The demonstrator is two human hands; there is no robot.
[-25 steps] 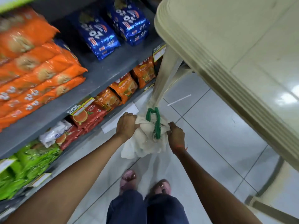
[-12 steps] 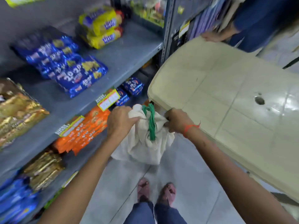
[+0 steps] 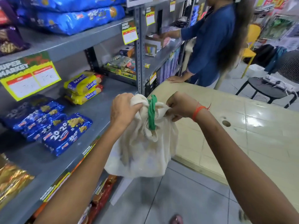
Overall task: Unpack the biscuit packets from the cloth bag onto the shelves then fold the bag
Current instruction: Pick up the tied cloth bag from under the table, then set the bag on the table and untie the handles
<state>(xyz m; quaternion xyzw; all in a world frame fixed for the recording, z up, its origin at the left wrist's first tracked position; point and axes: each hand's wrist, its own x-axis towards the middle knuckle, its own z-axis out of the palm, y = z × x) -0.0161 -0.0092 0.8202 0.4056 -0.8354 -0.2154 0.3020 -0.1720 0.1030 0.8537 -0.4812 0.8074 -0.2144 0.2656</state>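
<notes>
A cream cloth bag point(image 3: 142, 151) with green handles point(image 3: 152, 113) hangs in the air between the grey shelf point(image 3: 90, 115) and a beige plastic table point(image 3: 242, 126). It bulges with contents I cannot see. My left hand point(image 3: 123, 109) grips the bag's gathered top on the left. My right hand point(image 3: 179, 107), with an orange thread at the wrist, pinches the top on the right. Blue 20-20 biscuit packets point(image 3: 53, 126) and yellow Marie packets point(image 3: 84, 88) lie on the shelf to the left.
Another person point(image 3: 213, 39) in blue stands at the far end of the table, one hand on it, the other reaching into the shelves. Gold packets point(image 3: 11, 178) lie at the shelf's near left. Orange-red packets point(image 3: 100, 196) fill the lower shelf. A black stool point(image 3: 265, 89) stands at the right.
Both hands have lifted the bag from the floor up to shelf and table height. My view has risen from the low shelves to the middle ones.
</notes>
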